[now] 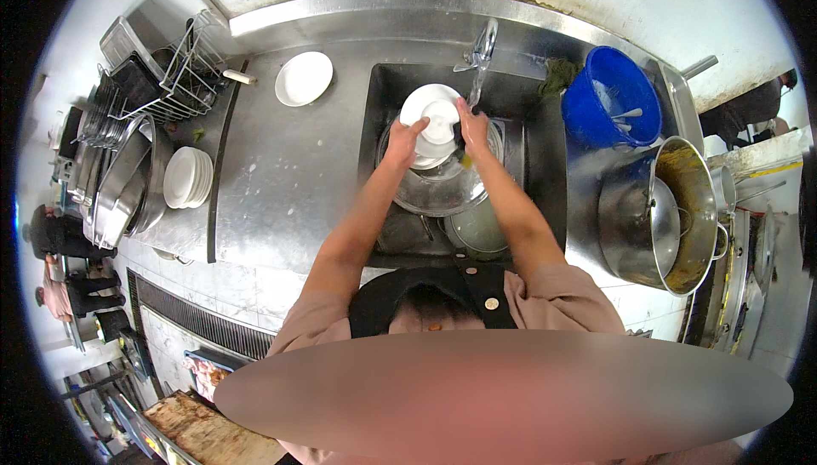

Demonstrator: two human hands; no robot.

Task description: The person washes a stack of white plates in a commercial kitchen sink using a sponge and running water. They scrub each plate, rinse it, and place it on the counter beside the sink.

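Over the sink I hold a round white plate tilted between both hands. My left hand grips its near left edge, thumb on top. At its right edge my right hand is closed on the rim, close to the water running from the metal tap. Below my hands, a round metal basin sits in the sink with more white dishware partly hidden in it. A single oval white dish lies on the steel counter to the left.
A stack of white plates, metal pans and a wire rack stand at the left. On the right are a blue bucket with utensils, a green scouring pad and a large dirty pot. People stand far left.
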